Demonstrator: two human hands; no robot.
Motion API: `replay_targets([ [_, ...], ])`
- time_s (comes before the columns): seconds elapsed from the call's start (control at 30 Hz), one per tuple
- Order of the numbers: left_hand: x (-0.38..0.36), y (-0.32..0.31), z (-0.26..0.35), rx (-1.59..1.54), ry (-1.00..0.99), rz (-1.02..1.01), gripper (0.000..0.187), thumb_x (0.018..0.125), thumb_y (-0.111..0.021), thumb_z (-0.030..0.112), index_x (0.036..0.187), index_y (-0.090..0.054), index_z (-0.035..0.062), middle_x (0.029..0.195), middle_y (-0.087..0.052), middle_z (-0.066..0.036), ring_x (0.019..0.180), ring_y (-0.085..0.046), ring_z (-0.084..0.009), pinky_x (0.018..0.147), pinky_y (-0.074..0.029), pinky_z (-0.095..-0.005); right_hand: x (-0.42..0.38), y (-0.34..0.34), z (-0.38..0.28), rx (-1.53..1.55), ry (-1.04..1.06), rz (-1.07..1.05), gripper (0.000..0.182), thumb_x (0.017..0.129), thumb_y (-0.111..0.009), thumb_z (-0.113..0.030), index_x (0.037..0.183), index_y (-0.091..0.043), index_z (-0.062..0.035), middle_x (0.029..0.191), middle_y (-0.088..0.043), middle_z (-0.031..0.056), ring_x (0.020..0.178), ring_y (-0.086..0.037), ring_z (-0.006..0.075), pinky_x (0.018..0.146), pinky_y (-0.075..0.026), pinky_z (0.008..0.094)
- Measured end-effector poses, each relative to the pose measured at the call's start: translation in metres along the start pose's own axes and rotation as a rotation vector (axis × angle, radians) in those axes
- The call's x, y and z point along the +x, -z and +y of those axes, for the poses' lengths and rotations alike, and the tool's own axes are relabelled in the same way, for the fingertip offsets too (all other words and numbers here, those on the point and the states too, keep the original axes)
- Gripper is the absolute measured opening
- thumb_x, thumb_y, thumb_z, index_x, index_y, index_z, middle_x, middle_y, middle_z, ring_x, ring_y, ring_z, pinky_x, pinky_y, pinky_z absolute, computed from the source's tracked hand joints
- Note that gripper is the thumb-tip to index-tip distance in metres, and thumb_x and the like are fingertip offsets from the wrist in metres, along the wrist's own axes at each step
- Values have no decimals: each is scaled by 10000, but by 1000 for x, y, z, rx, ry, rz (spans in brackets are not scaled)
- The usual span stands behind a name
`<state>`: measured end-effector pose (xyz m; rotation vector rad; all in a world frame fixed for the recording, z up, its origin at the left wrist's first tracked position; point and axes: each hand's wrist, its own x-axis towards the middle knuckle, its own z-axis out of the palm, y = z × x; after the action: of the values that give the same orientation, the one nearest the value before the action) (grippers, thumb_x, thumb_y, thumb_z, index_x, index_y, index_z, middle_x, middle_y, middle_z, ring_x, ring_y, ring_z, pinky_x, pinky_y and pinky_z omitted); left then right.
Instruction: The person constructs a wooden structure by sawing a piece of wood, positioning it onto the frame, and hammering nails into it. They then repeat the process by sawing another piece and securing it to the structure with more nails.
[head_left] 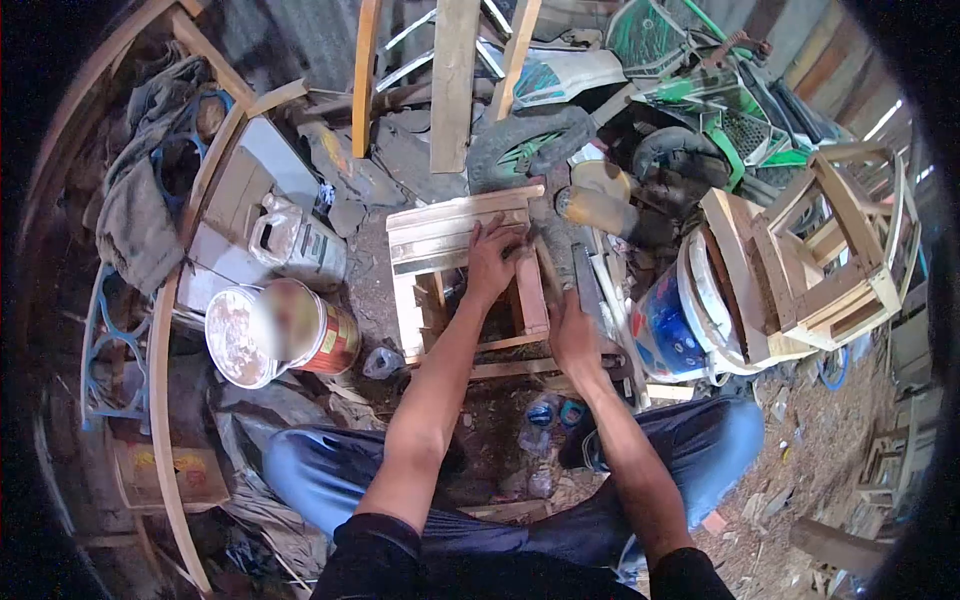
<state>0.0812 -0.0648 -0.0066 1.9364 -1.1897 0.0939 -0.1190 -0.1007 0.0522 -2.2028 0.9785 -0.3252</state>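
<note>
A small wooden stool frame [408,300] lies on the ground between my knees, with pale grooved slats [430,238] across its far side. My left hand [492,262] rests on the slats, fingers spread near their right end. At the frame's right side, my right hand [574,335] is closed around a slim wooden handle [547,262] that points up toward my left fingers. I cannot tell what tool the handle belongs to. A dark flat strip [584,272] lies just beyond the right hand.
Left stand paint buckets [330,340] and a dirty white jerrycan [300,240]. To the right, a blue-and-white bucket [662,325] is beside another wooden frame [835,245]. A tyre [530,145] and green motorcycle parts [700,90] lie behind. Upright planks [453,90] stand at the back.
</note>
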Motion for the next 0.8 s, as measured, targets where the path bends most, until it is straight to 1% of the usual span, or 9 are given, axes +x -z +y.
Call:
replay_targets([
  [0.1,1,-1,0,-7,7,18,173,749,-708,178,915,-706,129,1126,-660,3,1305,-427,-235,1123,-207,-514,3,-5,14,-53,73,2,243,961,-421,-191,1120,-431,-8,722,-595,334,726,-583,529,595,-443,596],
  [0.2,0,0,0,-20,34,24,174,741,-715,177,909,-711,134,1108,-667,-1,1291,-440,-240,1120,-217,-510,1,9,-9,-29,115,25,218,947,-454,-172,1103,-432,-21,712,-594,334,723,-579,526,591,-442,595],
  [0.27,-1,1,0,-29,50,21,171,738,-717,177,904,-713,135,1101,-670,-6,1284,-446,-244,1121,-218,-509,-1,17,-21,-23,-7,-17,221,938,-473,-157,1110,-433,-23,706,-593,332,718,-580,524,600,-443,595],
  [0.37,-4,-4,-2,-29,9,59,164,736,-718,176,894,-714,135,1082,-674,-20,1277,-448,-254,1121,-220,-509,-1,2,1,-60,36,-11,221,938,-473,-148,1115,-435,-23,707,-600,316,712,-594,510,595,-452,569],
  [0.43,-3,-3,-1,10,27,32,152,734,-716,177,881,-712,137,1067,-674,-38,1279,-441,-260,1121,-221,-511,-2,9,-8,-118,13,-44,222,942,-471,-149,1118,-441,-16,693,-608,295,701,-605,494,583,-461,537],
  [0.53,-4,-1,-2,-8,17,36,131,735,-708,168,862,-704,133,1046,-674,-51,1280,-437,-256,1122,-219,-510,-2,17,-22,-15,7,-38,211,951,-467,-162,1095,-453,-9,669,-598,294,683,-602,493,568,-449,534],
  [0.67,-6,-6,-5,-44,9,67,105,739,-697,161,838,-689,125,1041,-672,-52,1277,-441,-255,1121,-221,-504,-3,14,-27,-65,56,89,212,963,-460,-197,1032,-474,3,646,-576,307,658,-583,504,553,-424,549],
  [0.7,-6,-8,-7,-18,12,56,98,753,-701,180,839,-684,136,1069,-670,-33,1290,-432,-248,1121,-220,-505,0,9,-18,-79,26,21,229,967,-452,-213,1030,-476,6,642,-567,316,663,-580,507,563,-420,561],
  [0.8,-5,-6,-5,-16,16,48,87,772,-701,199,838,-676,149,1108,-667,-10,1304,-422,-241,1122,-216,-504,2,3,-7,-81,46,-24,241,968,-448,-223,1047,-474,2,637,-561,319,663,-574,515,572,-411,572],
])
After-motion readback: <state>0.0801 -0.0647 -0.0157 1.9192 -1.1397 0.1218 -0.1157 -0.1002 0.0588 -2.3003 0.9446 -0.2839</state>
